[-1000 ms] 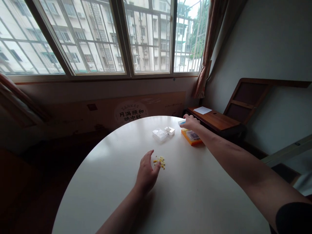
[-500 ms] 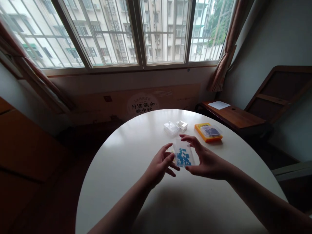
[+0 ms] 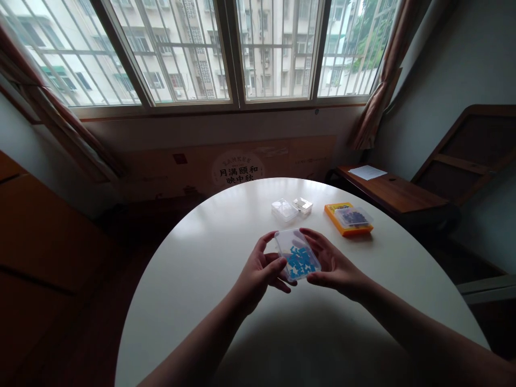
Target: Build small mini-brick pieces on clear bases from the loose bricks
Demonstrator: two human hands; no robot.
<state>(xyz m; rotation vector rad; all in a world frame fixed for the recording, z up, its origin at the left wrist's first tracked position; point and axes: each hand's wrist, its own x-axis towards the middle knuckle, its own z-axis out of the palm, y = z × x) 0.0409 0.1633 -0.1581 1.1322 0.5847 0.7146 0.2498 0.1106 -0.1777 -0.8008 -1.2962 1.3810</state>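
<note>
A round white table (image 3: 181, 301) fills the lower part of the view, its smooth top catching pale light toward the far edge and darkening nearer the person; above it, a clear plastic box (image 3: 287, 242) with blue pieces (image 3: 300, 262) inside is held tilted between both hands; the left hand (image 3: 262, 271) has its thumb on the box's near left side, its other fingers partly spread around and behind; the right hand (image 3: 332, 263) grips the opposite side, thumb and fingers parted by about the box's depth.

Farther back sit two clear containers (image 3: 284, 209), close together; to their right lies an orange case (image 3: 347, 232) with a see-through box of dark pieces (image 3: 355, 217) on top.

Beyond the table, a printed banner (image 3: 237, 161) runs beneath a wide barred window (image 3: 231, 64); patterned curtains (image 3: 381, 97) hang at both ends; at right, a white sheet (image 3: 367, 172) rests on low wooden furniture (image 3: 397, 193); the room's corners are dim.
</note>
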